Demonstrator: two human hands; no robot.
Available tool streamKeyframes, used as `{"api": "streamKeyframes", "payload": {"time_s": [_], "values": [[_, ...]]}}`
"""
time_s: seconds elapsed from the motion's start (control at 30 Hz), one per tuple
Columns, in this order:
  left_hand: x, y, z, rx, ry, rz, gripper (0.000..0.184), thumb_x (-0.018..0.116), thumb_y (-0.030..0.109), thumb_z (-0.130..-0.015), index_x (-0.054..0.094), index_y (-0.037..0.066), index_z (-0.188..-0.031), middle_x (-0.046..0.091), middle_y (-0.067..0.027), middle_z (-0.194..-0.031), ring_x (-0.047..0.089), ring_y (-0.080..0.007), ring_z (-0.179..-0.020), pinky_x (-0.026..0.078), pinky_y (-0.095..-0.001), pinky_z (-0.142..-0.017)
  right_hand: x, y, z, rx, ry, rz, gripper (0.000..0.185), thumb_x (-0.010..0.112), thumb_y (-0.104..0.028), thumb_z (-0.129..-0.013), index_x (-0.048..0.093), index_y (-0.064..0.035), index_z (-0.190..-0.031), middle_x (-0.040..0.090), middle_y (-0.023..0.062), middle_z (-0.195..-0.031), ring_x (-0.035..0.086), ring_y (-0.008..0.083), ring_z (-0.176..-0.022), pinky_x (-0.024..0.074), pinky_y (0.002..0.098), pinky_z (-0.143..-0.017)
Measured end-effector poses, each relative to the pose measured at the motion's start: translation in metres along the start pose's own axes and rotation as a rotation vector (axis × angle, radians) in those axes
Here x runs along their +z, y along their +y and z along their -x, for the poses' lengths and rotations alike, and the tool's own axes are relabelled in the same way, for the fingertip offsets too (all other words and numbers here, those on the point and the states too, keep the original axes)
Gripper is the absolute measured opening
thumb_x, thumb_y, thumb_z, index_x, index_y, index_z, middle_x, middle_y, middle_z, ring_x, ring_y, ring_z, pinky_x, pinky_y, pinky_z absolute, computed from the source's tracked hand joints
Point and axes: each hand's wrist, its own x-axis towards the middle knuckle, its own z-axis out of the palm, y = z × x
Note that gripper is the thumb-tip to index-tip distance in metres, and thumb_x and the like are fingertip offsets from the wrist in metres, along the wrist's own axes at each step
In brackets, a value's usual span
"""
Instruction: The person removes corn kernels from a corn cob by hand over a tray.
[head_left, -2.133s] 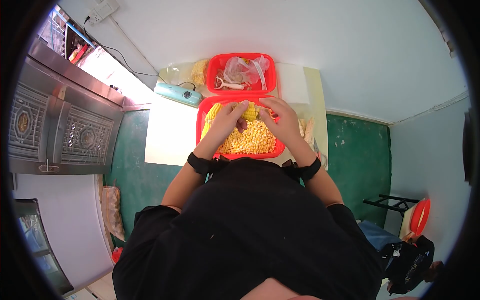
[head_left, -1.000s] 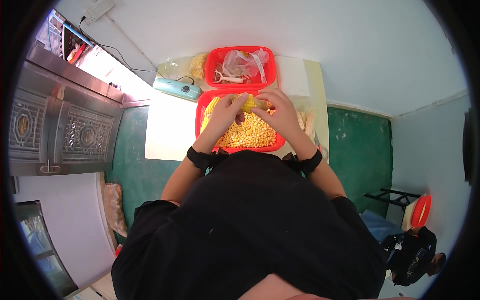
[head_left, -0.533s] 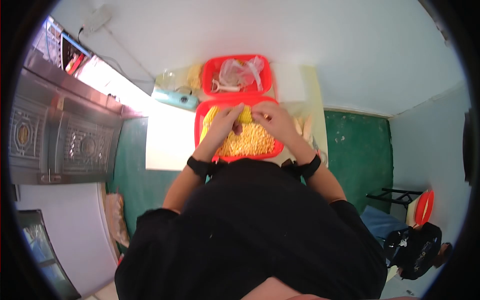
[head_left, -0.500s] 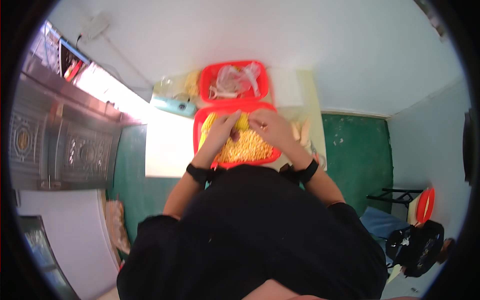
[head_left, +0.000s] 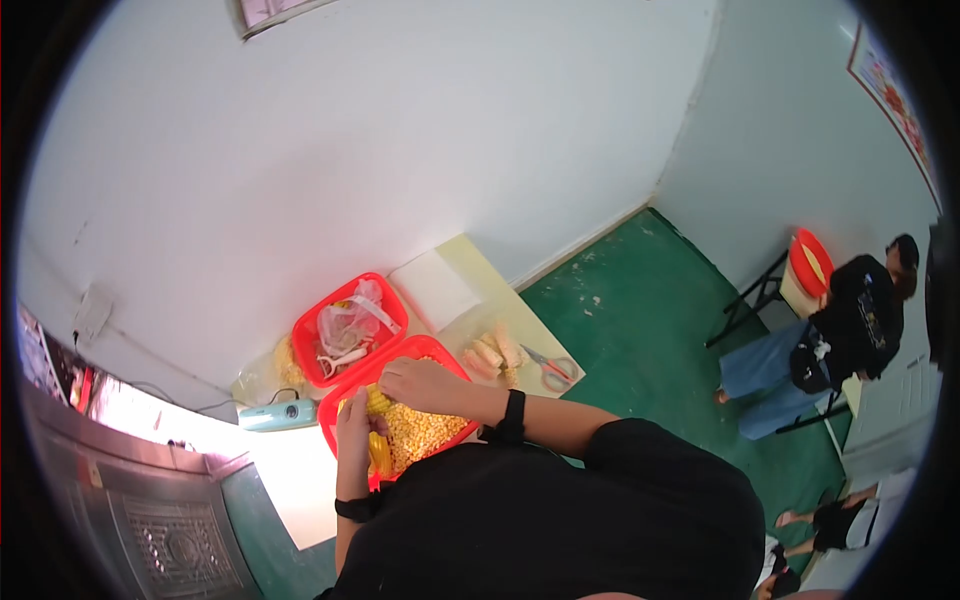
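Observation:
Over the near red basket (head_left: 455, 362), my left hand (head_left: 354, 430) is closed on a yellow corn cob (head_left: 378, 400). My right hand (head_left: 420, 385) is closed round the other end of that cob, its fingers bent over it. Loose corn kernels (head_left: 420, 432) fill much of the basket below my hands. Another yellow cob (head_left: 380, 455) lies at the basket's left side, beside my left hand.
Behind stands a second red basket (head_left: 312, 368) with a plastic bag and a peeler (head_left: 342, 360). A teal device (head_left: 277, 415) is at the left. Stripped cobs (head_left: 487, 355) and scissors (head_left: 553, 370) lie at the right. A person (head_left: 858, 310) stands at another table.
The view has turned to the right, so the table and baskets now appear lower left and tilted. More of the room and people show at the right. Both hands remain on the cob.

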Motion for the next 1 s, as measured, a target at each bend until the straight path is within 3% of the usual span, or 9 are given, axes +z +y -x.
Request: {"api": "streamKeyframes", "payload": {"time_s": [0.1, 0.4, 0.5, 0.6, 0.7, 0.8, 0.9, 1.0], "values": [[0.0, 0.001, -0.002, 0.021, 0.025, -0.014, 0.042, 0.052, 0.044, -0.097, 0.059, 0.003, -0.09, 0.056, -0.0069, -0.061, 0.054, -0.0142, -0.049, 0.043, -0.0257, -0.047, 0.002, 0.002, -0.003, 0.041, 0.088, -0.073, 0.018, 0.055, -0.022, -0.093, 0.054, -0.0056, -0.086, 0.054, 0.0099, -0.086, 0.058, 0.0282, -0.087, 0.0492, 0.0383, -0.07], [-0.046, -0.024, -0.027, 0.031, 0.207, 0.044, 0.045, 0.053, 0.047, -0.096, 0.06, 0.003, -0.101, 0.06, -0.0056, -0.072, 0.056, -0.0131, -0.053, 0.046, -0.0255, -0.049, -0.015, 0.001, 0.002, 0.257, 0.167, -0.136, 0.017, 0.054, -0.018, -0.092, 0.056, -0.0019, -0.091, 0.057, 0.0122, -0.091, 0.061, 0.0299, -0.087, 0.0506, 0.0425, -0.069], [-0.046, -0.013, -0.015, 0.003, 0.243, 0.111, 0.046, 0.053, 0.049, -0.095, 0.06, 0.004, -0.102, 0.061, -0.0053, -0.073, 0.058, -0.0127, -0.058, 0.045, -0.0249, -0.049, -0.009, 0.007, 0.007, 0.426, -0.198, -0.026, 0.018, 0.06, -0.023, -0.09, 0.059, -0.0052, -0.09, 0.059, 0.0105, -0.094, 0.06, 0.0289, -0.094, 0.051, 0.0421, -0.074], [-0.036, -0.018, -0.018, 0.015, 0.18, 0.078, 0.047, 0.052, 0.049, -0.095, 0.06, 0.003, -0.102, 0.062, -0.0059, -0.076, 0.058, -0.0134, -0.058, 0.046, -0.0255, -0.049, -0.005, -0.007, 0.009, 0.235, 0.11, -0.108, 0.022, 0.064, -0.027, -0.087, 0.061, -0.0059, -0.094, 0.061, 0.0096, -0.097, 0.06, 0.0288, -0.098, 0.0513, 0.0418, -0.078], [-0.017, -0.012, -0.01, 0.006, 0.072, 0.091, 0.047, 0.051, 0.049, -0.095, 0.06, 0.003, -0.1, 0.063, -0.006, -0.077, 0.058, -0.0142, -0.058, 0.046, -0.026, -0.05, -0.02, -0.026, -0.005, 0.084, 0.189, -0.281, 0.026, 0.068, -0.027, -0.084, 0.062, -0.0067, -0.099, 0.061, 0.0087, -0.099, 0.06, 0.0292, -0.1, 0.0509, 0.041, -0.081], [-0.021, -0.019, -0.015, -0.083, -0.021, 0.117, 0.047, 0.05, 0.05, -0.095, 0.061, 0.004, -0.099, 0.064, -0.0058, -0.076, 0.058, -0.0146, -0.058, 0.046, -0.0265, -0.051, -0.011, -0.019, -0.006, 0.117, 0.087, -0.388, 0.028, 0.071, -0.025, -0.082, 0.063, -0.0062, -0.101, 0.062, 0.0087, -0.098, 0.061, 0.0273, -0.096, 0.0508, 0.0385, -0.08], [-0.02, -0.016, -0.011, -0.083, -0.02, 0.067, 0.05, 0.047, 0.052, -0.096, 0.062, 0.005, -0.097, 0.063, -0.0054, -0.075, 0.058, -0.0145, -0.057, 0.045, -0.0267, -0.051, -0.001, -0.007, -0.005, 0.287, -0.108, -0.563, 0.026, 0.072, -0.022, -0.081, 0.064, -0.0047, -0.098, 0.062, 0.0087, -0.096, 0.063, 0.025, -0.092, 0.0506, 0.0359, -0.078], [-0.015, -0.013, -0.006, -0.048, -0.07, 0.057, 0.049, 0.041, 0.054, -0.097, 0.059, 0.008, -0.096, 0.059, -0.0032, -0.066, 0.055, -0.0133, -0.052, 0.044, -0.0251, -0.051, 0.003, -0.001, -0.002, 0.25, -0.063, -0.679, 0.024, 0.072, -0.022, -0.08, 0.063, -0.0024, -0.091, 0.062, 0.0085, -0.091, 0.064, 0.0233, -0.086, 0.0502, 0.0353, -0.075]]}}
